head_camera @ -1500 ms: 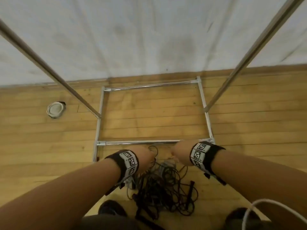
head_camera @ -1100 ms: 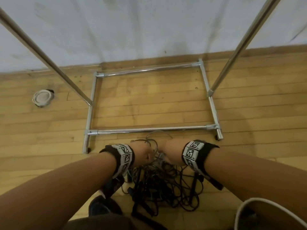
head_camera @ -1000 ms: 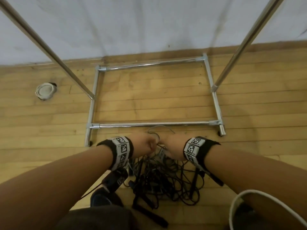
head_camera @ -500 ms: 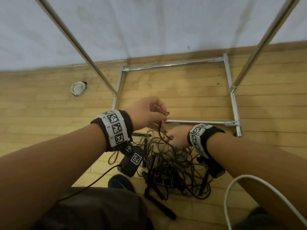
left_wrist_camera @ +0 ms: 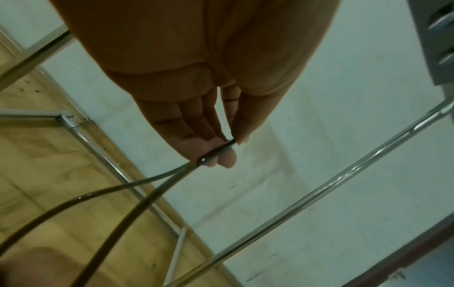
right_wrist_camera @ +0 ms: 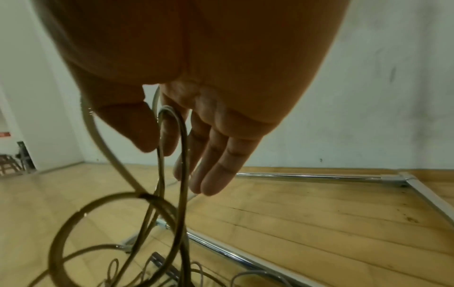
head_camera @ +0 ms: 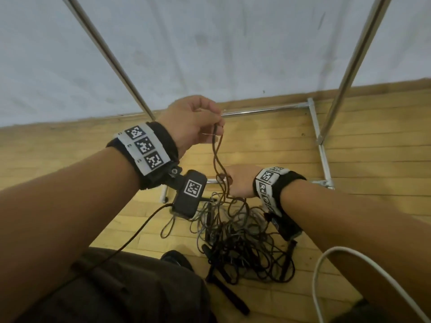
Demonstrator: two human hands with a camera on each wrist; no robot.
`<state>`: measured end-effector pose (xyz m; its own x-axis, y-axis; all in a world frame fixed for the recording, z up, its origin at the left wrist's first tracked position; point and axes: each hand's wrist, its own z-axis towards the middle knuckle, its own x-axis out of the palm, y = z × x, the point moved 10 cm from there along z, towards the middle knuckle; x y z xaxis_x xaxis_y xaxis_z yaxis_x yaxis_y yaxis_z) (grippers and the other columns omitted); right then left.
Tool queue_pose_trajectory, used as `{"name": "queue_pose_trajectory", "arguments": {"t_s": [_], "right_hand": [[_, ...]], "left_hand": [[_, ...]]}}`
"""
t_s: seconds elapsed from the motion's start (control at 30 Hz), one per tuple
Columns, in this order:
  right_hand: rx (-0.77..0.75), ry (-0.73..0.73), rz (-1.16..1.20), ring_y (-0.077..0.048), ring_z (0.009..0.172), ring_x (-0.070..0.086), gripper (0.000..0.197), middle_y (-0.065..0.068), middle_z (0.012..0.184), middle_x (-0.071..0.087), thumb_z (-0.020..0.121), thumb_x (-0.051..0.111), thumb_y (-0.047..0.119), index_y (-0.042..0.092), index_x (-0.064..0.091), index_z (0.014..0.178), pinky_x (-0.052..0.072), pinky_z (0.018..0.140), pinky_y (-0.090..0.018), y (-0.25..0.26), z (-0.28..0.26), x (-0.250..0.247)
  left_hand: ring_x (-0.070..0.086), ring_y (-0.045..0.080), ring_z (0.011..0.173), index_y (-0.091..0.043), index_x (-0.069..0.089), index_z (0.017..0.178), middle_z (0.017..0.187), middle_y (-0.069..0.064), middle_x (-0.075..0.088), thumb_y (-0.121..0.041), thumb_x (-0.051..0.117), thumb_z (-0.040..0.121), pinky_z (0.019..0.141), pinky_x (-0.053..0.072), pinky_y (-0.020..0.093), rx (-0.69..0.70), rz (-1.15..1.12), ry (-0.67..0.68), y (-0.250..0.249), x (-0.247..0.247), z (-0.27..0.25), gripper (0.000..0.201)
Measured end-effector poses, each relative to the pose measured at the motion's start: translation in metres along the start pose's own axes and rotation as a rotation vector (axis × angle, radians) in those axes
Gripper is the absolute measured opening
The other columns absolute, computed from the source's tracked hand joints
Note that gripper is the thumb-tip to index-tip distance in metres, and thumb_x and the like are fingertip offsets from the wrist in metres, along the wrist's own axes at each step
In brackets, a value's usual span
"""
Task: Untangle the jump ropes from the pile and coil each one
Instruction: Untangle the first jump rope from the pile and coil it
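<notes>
A tangled pile of dark and grey jump ropes (head_camera: 242,241) lies on the wooden floor in front of me, with black handles (head_camera: 229,296) sticking out at its near side. My left hand (head_camera: 215,127) is raised above the pile and pinches the bend of a dark rope loop (head_camera: 218,157) between thumb and fingertips (left_wrist_camera: 209,143). Two strands of that rope (left_wrist_camera: 127,196) hang down from the pinch. My right hand (head_camera: 229,180) is lower, just above the pile. Its thumb and forefinger pinch a dark rope bend (right_wrist_camera: 172,116); its other fingers (right_wrist_camera: 216,174) hang straight.
A chrome clothes-rack frame stands beyond the pile, with floor bars (head_camera: 263,111) and slanted uprights (head_camera: 354,57) before a white wall. A white cable (head_camera: 326,264) curves at lower right. My dark shoe (head_camera: 177,259) is near the pile's left side.
My left hand has risen from the pile, drawing a dark rope loop up with it. My right hand stayed low at the pile, holding rope strands.
</notes>
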<state>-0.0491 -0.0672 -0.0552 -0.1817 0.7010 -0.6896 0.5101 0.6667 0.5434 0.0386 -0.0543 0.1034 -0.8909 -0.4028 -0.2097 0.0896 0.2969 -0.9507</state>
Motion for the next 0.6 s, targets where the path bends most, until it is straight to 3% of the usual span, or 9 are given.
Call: {"name": "queue_pose_trajectory", "arguments": {"t_s": [0.07,0.13,0.2,0.3,0.37,0.43,0.5,0.57,0.6], "right_hand": [[-0.031,-0.019,0.033,-0.022,0.088,0.061,0.019,0.005,0.095,0.062,0.091,0.064,0.025,0.026,0.055,0.107,0.051,0.072,-0.032,0.008,-0.005,-0.001],[-0.048,-0.037,0.049,-0.019,0.087,0.059,0.031,0.009,0.095,0.06,0.088,0.069,0.033,0.024,0.056,0.114,0.041,0.064,-0.027,0.012,-0.011,-0.002],[-0.077,-0.077,-0.011,-0.021,0.092,0.059,0.041,0.004,0.102,0.061,0.089,0.068,0.047,0.022,0.055,0.119,0.042,0.068,-0.031,0.018,-0.017,-0.003],[-0.09,-0.148,-0.038,-0.023,0.098,0.061,0.037,0.002,0.104,0.065,0.102,0.046,0.054,0.021,0.059,0.11,0.047,0.081,-0.038,0.021,-0.022,-0.009],[-0.084,-0.153,-0.019,-0.021,0.1,0.06,0.04,0.006,0.104,0.066,0.107,0.034,0.052,0.024,0.062,0.106,0.045,0.086,-0.038,0.022,-0.029,-0.015],[-0.108,-0.19,-0.135,-0.021,0.094,0.055,0.038,0.008,0.097,0.06,0.109,0.03,0.045,0.025,0.059,0.096,0.041,0.082,-0.036,0.027,-0.039,-0.03],[-0.056,-0.269,-0.233,-0.025,0.092,0.058,0.042,0.001,0.094,0.061,0.109,0.027,0.047,0.021,0.058,0.099,0.048,0.08,-0.039,0.03,-0.05,-0.056],[0.039,-0.336,-0.107,-0.024,0.075,0.068,0.063,-0.005,0.082,0.069,0.105,0.023,0.06,0.016,0.067,0.097,0.056,0.069,-0.039,0.031,-0.062,-0.089],[0.083,-0.347,0.08,-0.022,0.065,0.071,0.066,-0.006,0.077,0.071,0.104,0.026,0.064,0.015,0.069,0.094,0.059,0.061,-0.037,0.03,-0.068,-0.103]], "left_hand": [[0.072,0.021,0.073,-0.011,0.066,0.099,0.085,0.012,0.074,0.003,0.063,0.099,0.065,0.059,0.034,0.027,-0.1,-0.043,-0.016,-0.011,-0.005,0.014],[0.074,0.023,0.075,-0.009,0.065,0.1,0.09,0.015,0.075,0.006,0.063,0.097,0.066,0.06,0.033,0.032,-0.243,-0.065,-0.023,-0.018,-0.011,0.016],[0.077,0.026,0.082,-0.009,0.065,0.103,0.1,0.018,0.076,0.009,0.064,0.096,0.069,0.061,0.033,0.021,-0.339,-0.058,-0.021,-0.016,-0.017,0.019],[0.079,0.032,0.095,-0.007,0.063,0.11,0.115,0.021,0.073,0.01,0.066,0.095,0.079,0.063,0.037,-0.007,-0.383,0.025,-0.019,-0.001,-0.017,0.023],[0.079,0.036,0.098,-0.007,0.062,0.115,0.123,0.021,0.071,0.004,0.07,0.094,0.08,0.064,0.04,-0.023,-0.323,0.105,-0.023,0.009,-0.013,0.025],[0.079,0.036,0.098,-0.012,0.061,0.121,0.127,0.018,0.07,-0.003,0.074,0.092,0.08,0.064,0.042,-0.033,-0.186,0.151,-0.024,0.014,-0.006,0.032],[0.08,0.031,0.094,-0.02,0.058,0.123,0.124,0.014,0.072,-0.009,0.075,0.093,0.08,0.065,0.041,-0.045,0.018,0.155,-0.015,0.013,0.003,0.036],[0.08,0.026,0.092,-0.025,0.057,0.124,0.121,0.009,0.073,-0.021,0.074,0.097,0.084,0.066,0.044,-0.067,0.187,0.162,-0.002,0.015,0.01,0.032],[0.08,0.026,0.092,-0.025,0.058,0.123,0.119,0.008,0.073,-0.029,0.072,0.1,0.087,0.066,0.047,-0.079,0.213,0.164,0.003,0.016,0.014,0.027]]}}
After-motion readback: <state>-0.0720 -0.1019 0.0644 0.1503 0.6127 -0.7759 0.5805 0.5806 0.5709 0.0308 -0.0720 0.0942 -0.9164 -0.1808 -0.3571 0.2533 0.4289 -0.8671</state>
